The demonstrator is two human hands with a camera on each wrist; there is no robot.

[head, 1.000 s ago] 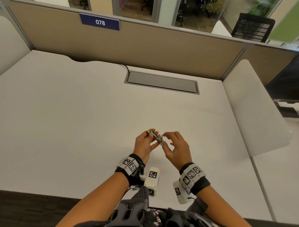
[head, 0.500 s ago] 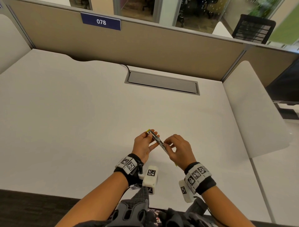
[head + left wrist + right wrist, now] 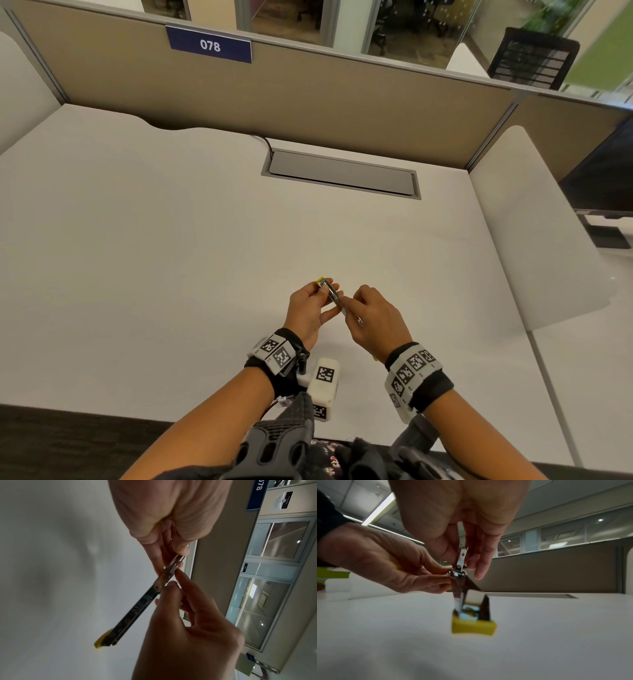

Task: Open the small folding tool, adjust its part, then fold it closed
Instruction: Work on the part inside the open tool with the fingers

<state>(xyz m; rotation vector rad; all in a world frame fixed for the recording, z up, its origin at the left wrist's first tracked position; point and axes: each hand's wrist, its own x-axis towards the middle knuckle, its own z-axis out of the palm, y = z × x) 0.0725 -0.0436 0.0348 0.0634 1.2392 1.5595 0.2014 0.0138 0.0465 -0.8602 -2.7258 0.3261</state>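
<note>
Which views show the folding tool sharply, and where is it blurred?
Left wrist view: folding tool fairly sharp, the nearer hand soft. Right wrist view: its yellow end is out of focus. Head view: tool small, partition edges bowed by the wide lens.

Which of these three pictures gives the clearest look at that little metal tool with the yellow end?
The left wrist view: the folding tool shows side-on at full length, pivot to yellow tip, gripped by both hands. The right wrist view sees it end-on, its yellow tip blurred. The head view shows it tiny between left hand and right hand.
</note>
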